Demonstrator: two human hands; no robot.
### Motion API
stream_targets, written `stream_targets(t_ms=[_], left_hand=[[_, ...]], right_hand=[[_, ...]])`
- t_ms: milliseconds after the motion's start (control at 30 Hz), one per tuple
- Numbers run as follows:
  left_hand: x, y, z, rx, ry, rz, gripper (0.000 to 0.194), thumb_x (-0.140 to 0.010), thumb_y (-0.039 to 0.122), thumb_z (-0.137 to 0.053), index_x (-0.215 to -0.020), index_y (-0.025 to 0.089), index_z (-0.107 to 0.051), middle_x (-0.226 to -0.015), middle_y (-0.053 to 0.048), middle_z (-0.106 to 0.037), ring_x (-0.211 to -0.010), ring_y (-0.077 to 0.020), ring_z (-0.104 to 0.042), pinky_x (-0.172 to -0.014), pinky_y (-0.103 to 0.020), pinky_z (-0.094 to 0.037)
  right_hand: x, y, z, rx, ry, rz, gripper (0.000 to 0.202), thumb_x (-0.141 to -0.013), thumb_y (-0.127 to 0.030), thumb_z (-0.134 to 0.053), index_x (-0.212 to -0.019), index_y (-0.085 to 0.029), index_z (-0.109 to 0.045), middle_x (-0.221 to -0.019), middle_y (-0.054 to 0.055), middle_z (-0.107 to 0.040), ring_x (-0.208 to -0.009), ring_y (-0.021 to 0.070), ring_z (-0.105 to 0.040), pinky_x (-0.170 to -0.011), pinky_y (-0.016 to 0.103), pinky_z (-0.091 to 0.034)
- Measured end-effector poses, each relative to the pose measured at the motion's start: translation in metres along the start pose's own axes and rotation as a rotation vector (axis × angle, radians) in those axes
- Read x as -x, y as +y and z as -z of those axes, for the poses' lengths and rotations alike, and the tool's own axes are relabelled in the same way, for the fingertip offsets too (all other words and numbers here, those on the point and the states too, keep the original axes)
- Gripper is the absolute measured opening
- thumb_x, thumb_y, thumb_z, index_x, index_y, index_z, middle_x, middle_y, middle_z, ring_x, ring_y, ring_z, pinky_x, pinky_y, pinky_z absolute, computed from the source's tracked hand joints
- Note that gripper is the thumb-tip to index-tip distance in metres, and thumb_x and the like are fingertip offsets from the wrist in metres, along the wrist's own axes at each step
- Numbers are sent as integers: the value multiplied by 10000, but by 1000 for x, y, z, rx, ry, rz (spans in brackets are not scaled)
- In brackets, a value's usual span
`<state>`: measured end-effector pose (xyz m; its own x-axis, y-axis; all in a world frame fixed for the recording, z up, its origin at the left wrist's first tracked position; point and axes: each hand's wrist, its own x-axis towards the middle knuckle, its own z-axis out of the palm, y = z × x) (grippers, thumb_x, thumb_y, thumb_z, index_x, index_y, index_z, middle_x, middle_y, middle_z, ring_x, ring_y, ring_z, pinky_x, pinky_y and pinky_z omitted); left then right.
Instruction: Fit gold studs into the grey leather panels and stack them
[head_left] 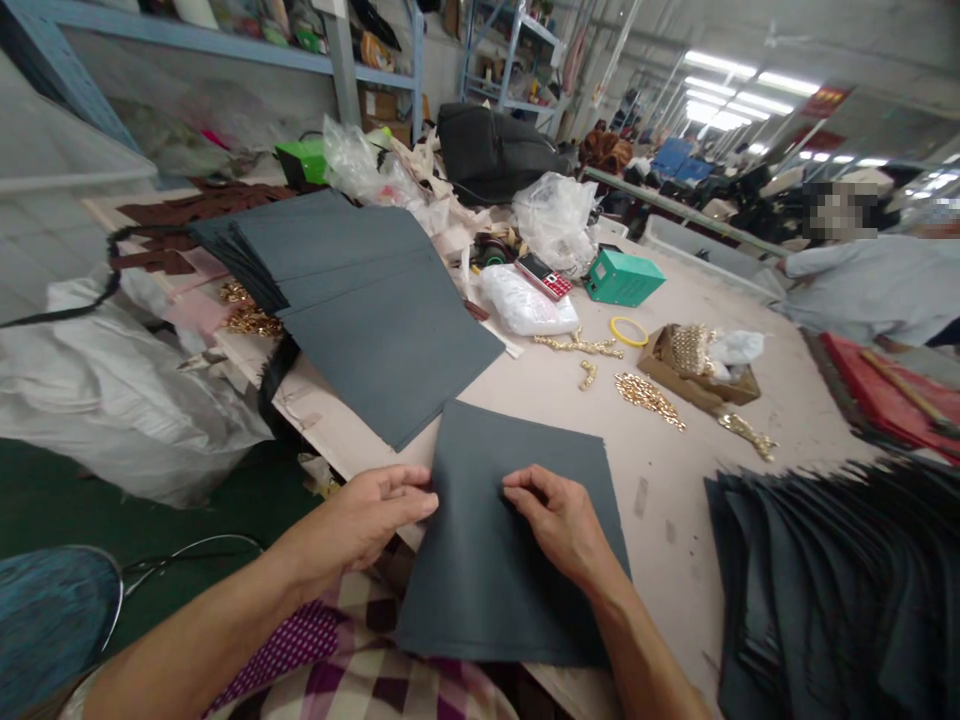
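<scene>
A dark grey, leather-like sheet (495,580) lies before me, its near end reaching past the table edge over my lap. At the sheet's left edge, my left hand (386,505) has its thumb and curled fingers closed on the border. Above the sheet's middle, my right hand (559,515) is closed with thumb and fingertips pinched together. Whatever may be between those fingertips is too small or hidden to make out. Just beyond, a stack of similar dark sheets (382,320) is spread out, touching or nearly touching the front sheet's far corner.
At the right, many dark pieces (832,590) stand in a fanned pile. Gold chains (649,398), a cardboard box (701,370) of chain, a yellow tape ring (628,332), a green box (624,278) and a phone (544,275) lie farther back. A co-worker (877,285) is at the far right.
</scene>
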<state>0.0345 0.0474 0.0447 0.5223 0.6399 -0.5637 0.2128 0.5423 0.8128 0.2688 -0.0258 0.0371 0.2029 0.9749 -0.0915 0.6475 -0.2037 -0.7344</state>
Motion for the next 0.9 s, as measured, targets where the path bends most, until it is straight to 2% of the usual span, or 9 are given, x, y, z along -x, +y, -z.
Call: stream_targets(t_ms=[33, 100, 167, 200, 233, 400, 567, 733, 900], left_hand=[[-1, 2, -3, 25, -61, 7, 587, -682, 495, -739, -1140, 148, -617, -752, 10, -669, -333, 12, -210, -340, -154, -119], [-4, 5, -10, 70, -177, -21, 465, -699, 461, -748, -1022, 137, -669, -755, -14, -683, -420, -40, -448, -394, -150, -319], [-9, 7, -17, 116, -261, -56, 413, -705, 434, -764, -980, 138, -683, -812, -45, -710, -674, -149, -648, -582, -218, -498], [-11, 7, -21, 123, -277, -56, 412, -704, 430, -769, -983, 140, -681, -827, -49, -718, -751, -180, -672, -632, -241, -517], [-13, 7, -24, 115, -284, -39, 420, -700, 430, -774, -991, 144, -676, -826, -46, -722, -747, -182, -674, -615, -235, -510], [-17, 6, -36, 111, -230, 48, 413, -648, 442, -784, -892, 138, -648, -658, -5, -677, -474, -98, -546, -406, -165, -341], [-21, -1, -36, 154, -73, 98, 394, -650, 489, -758, -717, 152, -564, -413, 69, -474, -293, -54, -314, -304, -161, -172], [-27, -2, -30, 258, -122, 186, 412, -653, 507, -744, -627, 177, -497, -328, 96, -346, -259, -52, -230, -280, -153, -161], [-27, 0, -24, 283, -194, 214, 417, -671, 522, -742, -638, 156, -543, -314, 101, -304, -275, -32, -152, -283, -135, -143]], right_hand=[[0, 0, 0, -11, -8, -3, 170, -861, -304, -565, -865, -229, -717, -794, -16, -703, -732, 152, -610, -694, 257, -423], [-1, 0, 1, -50, -29, -8, 162, -856, -295, -569, -854, -221, -713, -764, -19, -692, -705, 142, -596, -674, 249, -419], [-2, 2, 2, -106, -52, -18, 154, -847, -287, -575, -849, -211, -710, -737, -21, -681, -681, 133, -587, -653, 240, -416], [-2, 3, 3, -139, -67, -27, 153, -843, -286, -579, -853, -205, -708, -724, -21, -674, -668, 128, -580, -642, 237, -415], [-2, 4, 4, -170, -85, -35, 151, -839, -286, -583, -855, -199, -706, -714, -22, -667, -656, 124, -573, -630, 233, -412], [-1, 3, 10, -218, -171, -8, 136, -827, -283, -612, -823, -179, -700, -724, -18, -668, -669, 115, -568, -643, 228, -406], [-1, 2, 11, -185, -192, 5, 129, -826, -285, -635, -785, -185, -706, -742, -16, -678, -703, 118, -585, -676, 229, -412], [-3, 12, 11, -375, -204, -48, 163, -799, -329, -669, -789, -169, -693, -682, -18, -626, -629, 101, -517, -604, 225, -381], [-4, 15, 11, -475, -225, -63, 161, -783, -327, -689, -784, -166, -692, -649, -30, -594, -609, 90, -484, -587, 224, -367]])
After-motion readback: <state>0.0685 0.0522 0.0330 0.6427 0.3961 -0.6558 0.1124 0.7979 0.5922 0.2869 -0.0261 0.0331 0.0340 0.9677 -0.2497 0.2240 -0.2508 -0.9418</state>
